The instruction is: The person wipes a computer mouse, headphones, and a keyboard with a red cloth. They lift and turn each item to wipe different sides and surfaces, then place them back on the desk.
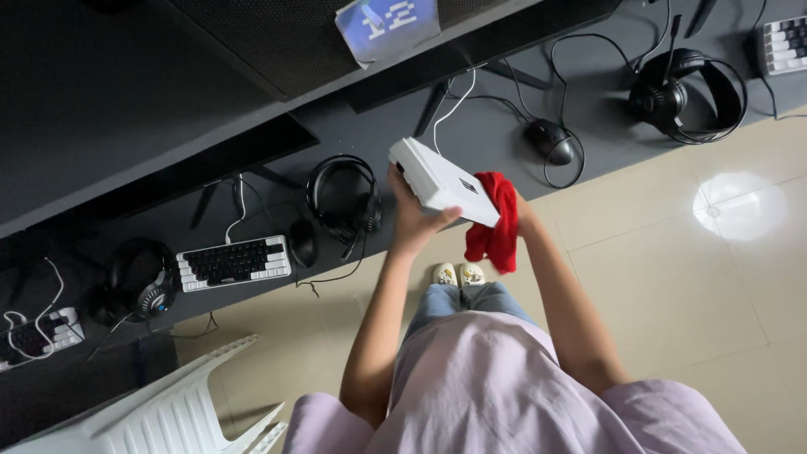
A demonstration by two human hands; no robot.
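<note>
Left hand point(414, 220) clamped round the lower edge of a white keyboard point(441, 181), tilted and lifted off the desk, underside up; right hand point(523, 212) mostly hidden behind a red cloth point(496, 223) bunched against the keyboard's right end, grip unclear. Just left of the hands on the dark desk point(504, 147) a black headset point(343, 200), further left a black-and-white keyboard point(234, 262); beyond the right hand a black mouse point(551, 140) and another headset point(685, 97); white plastic chair point(181, 403) below left

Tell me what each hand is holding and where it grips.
The left hand grips the white keyboard by its underside, near one end. The right hand holds a bunched red cloth against the keyboard's other end.
</note>
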